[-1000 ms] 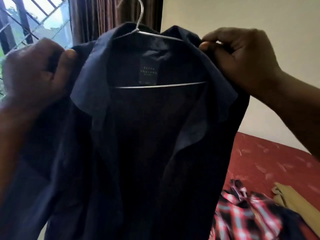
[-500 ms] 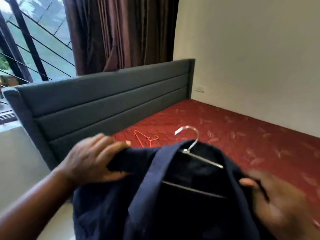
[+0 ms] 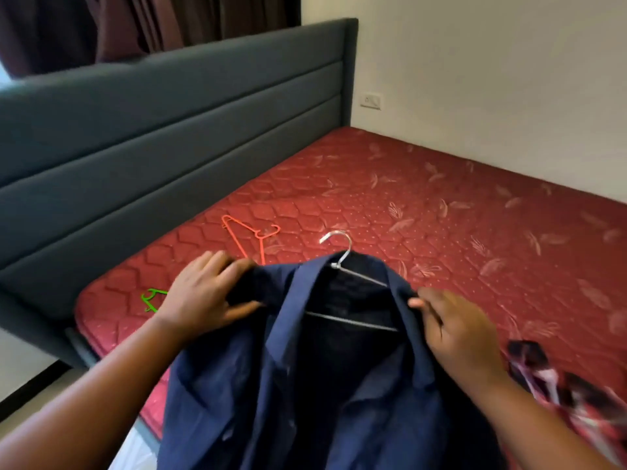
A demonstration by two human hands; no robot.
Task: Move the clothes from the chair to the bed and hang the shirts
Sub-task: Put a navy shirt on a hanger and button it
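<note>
A navy blue shirt (image 3: 305, 385) hangs on a silver metal hanger (image 3: 342, 266), whose hook sticks out above the collar. My left hand (image 3: 203, 293) grips the shirt's left shoulder. My right hand (image 3: 454, 330) pinches the right side of the collar. The shirt lies low over the near edge of the red mattress (image 3: 424, 212). An orange hanger (image 3: 251, 235) and a green hanger (image 3: 152, 298) lie on the mattress beyond my left hand. A red plaid shirt (image 3: 556, 388) lies crumpled at the right.
The grey padded headboard (image 3: 152, 137) runs along the left side of the bed. A white wall with a socket plate (image 3: 370, 100) bounds the far side. Dark curtains (image 3: 152, 25) hang above the headboard. Pale floor shows at the bottom left.
The shirt on its hanger has come down from eye level to just above the mattress. Both hands kept their hold on its shoulders, and the view tilted down to the bed.
</note>
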